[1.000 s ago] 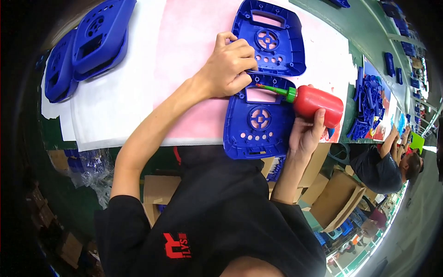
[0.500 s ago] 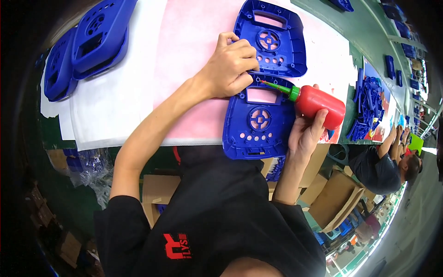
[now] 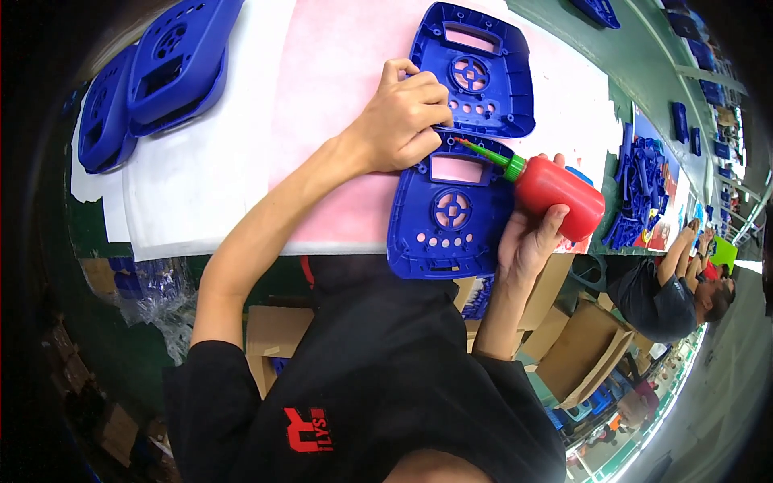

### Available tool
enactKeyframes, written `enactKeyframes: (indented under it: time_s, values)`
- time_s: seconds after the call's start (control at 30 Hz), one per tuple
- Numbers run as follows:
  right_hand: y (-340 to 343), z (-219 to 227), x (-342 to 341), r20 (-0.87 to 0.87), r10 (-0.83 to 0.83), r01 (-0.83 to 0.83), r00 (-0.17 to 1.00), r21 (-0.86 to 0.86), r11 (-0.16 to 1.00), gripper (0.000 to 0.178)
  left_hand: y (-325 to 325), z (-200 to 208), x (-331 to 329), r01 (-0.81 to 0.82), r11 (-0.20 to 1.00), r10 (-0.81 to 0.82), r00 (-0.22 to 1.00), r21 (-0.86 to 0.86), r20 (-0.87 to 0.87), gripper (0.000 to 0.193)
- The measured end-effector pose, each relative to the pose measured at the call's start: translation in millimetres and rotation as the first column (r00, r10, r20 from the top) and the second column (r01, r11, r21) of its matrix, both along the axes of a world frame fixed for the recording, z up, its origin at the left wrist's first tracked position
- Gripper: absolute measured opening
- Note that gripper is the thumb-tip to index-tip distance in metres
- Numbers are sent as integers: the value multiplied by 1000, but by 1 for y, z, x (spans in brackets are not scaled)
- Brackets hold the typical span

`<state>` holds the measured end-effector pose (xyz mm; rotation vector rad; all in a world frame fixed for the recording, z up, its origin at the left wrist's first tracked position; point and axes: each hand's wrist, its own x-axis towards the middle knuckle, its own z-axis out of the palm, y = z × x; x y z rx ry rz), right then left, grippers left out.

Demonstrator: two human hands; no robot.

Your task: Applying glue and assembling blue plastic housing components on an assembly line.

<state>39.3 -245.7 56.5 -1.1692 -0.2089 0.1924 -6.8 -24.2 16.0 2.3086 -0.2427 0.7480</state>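
Observation:
Two blue plastic covers lie inside up, one behind the other. My left hand (image 3: 407, 117) is closed where they meet, its curled fingers and thumb at the near cover's (image 3: 447, 241) top left corner. Its knuckles overlap the left edge of the far cover (image 3: 507, 76). In my right hand (image 3: 527, 241) is a red squeeze bottle (image 3: 560, 197), tilted, with a green nozzle (image 3: 491, 155) pointing left. The nozzle's reddish tip is at the near cover's top rim, close to my left thumb; whether it touches cannot be told.
More blue housings (image 3: 173, 72) stand at the far left on white sheeting (image 3: 193, 193). A pile of small blue parts (image 3: 640, 193) lies to the right. Below the table edge are open cardboard boxes (image 3: 584, 350) and clear plastic wrap (image 3: 165, 302). Another person (image 3: 660, 298) works at the right.
The red bottle has tilted slightly, its base dropping a little to the right, and my right hand has shifted slightly with it. My left hand stays almost in place.

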Motion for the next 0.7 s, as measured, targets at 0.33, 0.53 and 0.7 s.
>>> enactKeyframes:
  time_s: [0.33, 0.53, 0.7]
  values:
    - [-3, -2, 3, -70, -17, 19, 997, 18, 1000, 73, 0, 1, 0, 5, 1000, -5, 1000, -7, -2, 20]
    - [-1, -1, 2, -54, -17, 17, 998, -4, 1000, 72, 0, 0, -1, -4, 1000, 4, 1000, -1, -2, 19]
    - [-2, -1, 3, -59, -24, 25, 998, 16, 1000, 70, 0, 2, 0, 5, 1000, -5, 1000, -5, -14, 19]
